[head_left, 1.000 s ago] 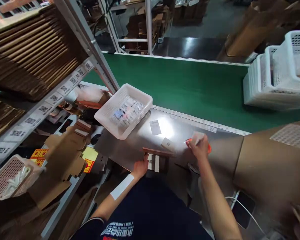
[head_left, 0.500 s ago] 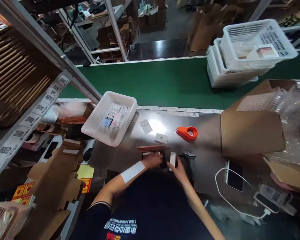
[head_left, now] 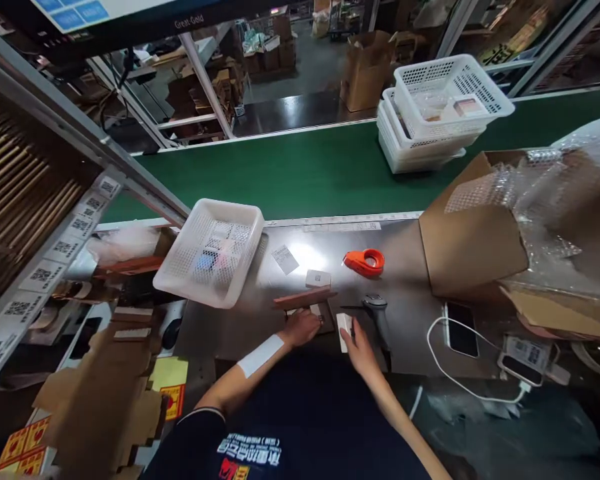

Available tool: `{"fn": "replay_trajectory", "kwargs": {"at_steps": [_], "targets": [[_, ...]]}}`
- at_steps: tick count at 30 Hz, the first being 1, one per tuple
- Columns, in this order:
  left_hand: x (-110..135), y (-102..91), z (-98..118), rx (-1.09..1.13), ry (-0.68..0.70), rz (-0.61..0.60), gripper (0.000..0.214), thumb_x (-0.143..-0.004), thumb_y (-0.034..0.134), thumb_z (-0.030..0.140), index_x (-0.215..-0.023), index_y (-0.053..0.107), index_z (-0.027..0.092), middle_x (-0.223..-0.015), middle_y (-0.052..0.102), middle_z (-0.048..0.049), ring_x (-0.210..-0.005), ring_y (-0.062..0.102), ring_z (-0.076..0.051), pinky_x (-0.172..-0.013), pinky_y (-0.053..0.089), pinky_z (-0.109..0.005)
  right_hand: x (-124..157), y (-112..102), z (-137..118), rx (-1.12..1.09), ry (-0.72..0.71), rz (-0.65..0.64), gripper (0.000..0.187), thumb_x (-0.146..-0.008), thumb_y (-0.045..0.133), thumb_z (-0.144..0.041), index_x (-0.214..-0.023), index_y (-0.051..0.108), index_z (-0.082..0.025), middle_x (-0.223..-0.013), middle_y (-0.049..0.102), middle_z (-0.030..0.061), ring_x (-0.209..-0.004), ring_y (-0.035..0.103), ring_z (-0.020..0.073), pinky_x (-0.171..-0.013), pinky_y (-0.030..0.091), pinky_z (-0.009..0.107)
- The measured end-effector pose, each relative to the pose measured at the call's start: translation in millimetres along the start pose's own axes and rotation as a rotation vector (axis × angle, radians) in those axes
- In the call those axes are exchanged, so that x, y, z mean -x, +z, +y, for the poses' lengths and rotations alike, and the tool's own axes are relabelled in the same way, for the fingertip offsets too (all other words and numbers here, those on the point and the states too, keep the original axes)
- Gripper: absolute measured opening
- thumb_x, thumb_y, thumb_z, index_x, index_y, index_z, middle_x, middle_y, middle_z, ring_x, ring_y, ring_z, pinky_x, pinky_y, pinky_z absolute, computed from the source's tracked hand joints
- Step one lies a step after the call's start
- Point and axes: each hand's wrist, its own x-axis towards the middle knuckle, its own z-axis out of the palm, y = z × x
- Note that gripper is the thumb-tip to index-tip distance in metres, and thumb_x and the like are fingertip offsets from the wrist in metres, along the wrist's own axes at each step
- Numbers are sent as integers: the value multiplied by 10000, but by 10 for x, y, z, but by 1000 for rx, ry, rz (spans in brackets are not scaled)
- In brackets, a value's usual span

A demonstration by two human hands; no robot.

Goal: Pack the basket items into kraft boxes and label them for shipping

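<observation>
A small open brown carton (head_left: 326, 321), its reddish-brown flap (head_left: 300, 299) raised, stands close in front of my body. My left hand (head_left: 303, 327) reaches into it with curled fingers over something white; what they grip is hidden. Just right of the carton, my right hand (head_left: 362, 348) holds a small white box (head_left: 344, 331) upright between thumb and fingers. Behind the flap lies another small white box (head_left: 319, 278). A printed paper slip (head_left: 285, 259) rests further back on the metal table. Beside my right hand is a dark handheld scanner (head_left: 376, 303).
A white basket (head_left: 240, 280) with small packs stands at the left. An orange tape dispenser (head_left: 370, 262) lies behind the scanner. At the right are a large carton (head_left: 473, 250) with bubble wrap and a cabled phone (head_left: 461, 330). Stacked baskets (head_left: 420, 157) stand on the green conveyor (head_left: 305, 173).
The camera view has shifted, so most things sit further left. My right hand with the white box has moved slightly away from the carton, and more of the scanner shows. My left hand stays at the carton.
</observation>
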Motion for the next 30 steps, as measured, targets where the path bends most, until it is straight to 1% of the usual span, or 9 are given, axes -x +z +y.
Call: {"fn": "replay_trajectory", "kwargs": {"at_steps": [3,6,10,13,17,19,21,26,30], "targets": [[365,69,-92,250,-261,131,339,-1065,447,263,-1113,781,223,-1083,793,-76,-1043,731,-219,-930,554,-328,53,123,-409,243,-162,-61,843,-975,485,-539,-1642,347,-41,-1450,599,265,-1370,579,385,-1165,461,516],[709,191,-192,737,-598,269,383,-1046,449,369,-1116,784,199,-1019,813,-76,-880,755,-224,-828,577,-328,55,369,-855,434,-243,-143,840,-991,561,-449,-1646,308,12,-1476,557,304,-1400,542,397,-1185,435,489],[895,290,-232,903,-818,422,392,-1035,443,380,-1129,760,170,-1038,810,-105,-937,760,-250,-877,583,-372,45,547,-1052,544,-259,-267,729,-974,646,-465,-1567,491,-70,-1502,563,271,-1408,546,385,-1176,438,448],[854,254,-205,666,-809,391,296,-1017,524,323,-1152,754,195,-1103,787,-107,-1020,746,-249,-932,575,-377,-159,223,-864,525,-219,-231,379,-1007,580,-413,-1247,731,-162,-1256,727,184,-1209,683,325,-1019,531,385],[677,162,-175,409,-349,179,334,-1018,599,298,-1325,723,259,-1388,716,-95,-1318,643,-274,-1121,516,-436,-923,-396,-774,612,-229,-72,352,-984,465,-175,-1219,726,-158,-1188,766,162,-1091,735,286,-920,566,376],[597,153,-178,317,-162,114,419,-1000,666,365,-1414,677,298,-1560,609,-73,-1472,522,-308,-1231,424,-513,-1355,-465,-925,658,-305,-76,394,-972,456,-145,-1289,692,-143,-1243,747,175,-1108,728,282,-930,570,392],[574,184,-197,263,-114,96,452,-1000,671,430,-1437,665,313,-1610,563,-63,-1509,482,-324,-1252,395,-547,-1682,-333,-1141,685,-393,-144,385,-932,584,-177,-1304,681,-149,-1272,734,168,-1120,717,278,-941,567,380],[813,389,-259,401,-337,248,411,-1050,534,370,-1427,683,298,-1439,706,-77,-1369,619,-278,-1188,483,-480,-1963,136,-1489,773,-567,-334,512,-690,880,-198,-1170,702,-183,-1231,738,138,-1156,672,297,-938,532,328],[993,512,-245,733,-808,372,381,-1007,529,321,-1323,732,259,-1297,771,-100,-1174,739,-246,-1056,582,-420,-1897,-167,-1367,789,-526,-263,322,-929,677,-386,-1131,664,-135,-1155,726,194,-1109,668,317,-925,511,364]]}}
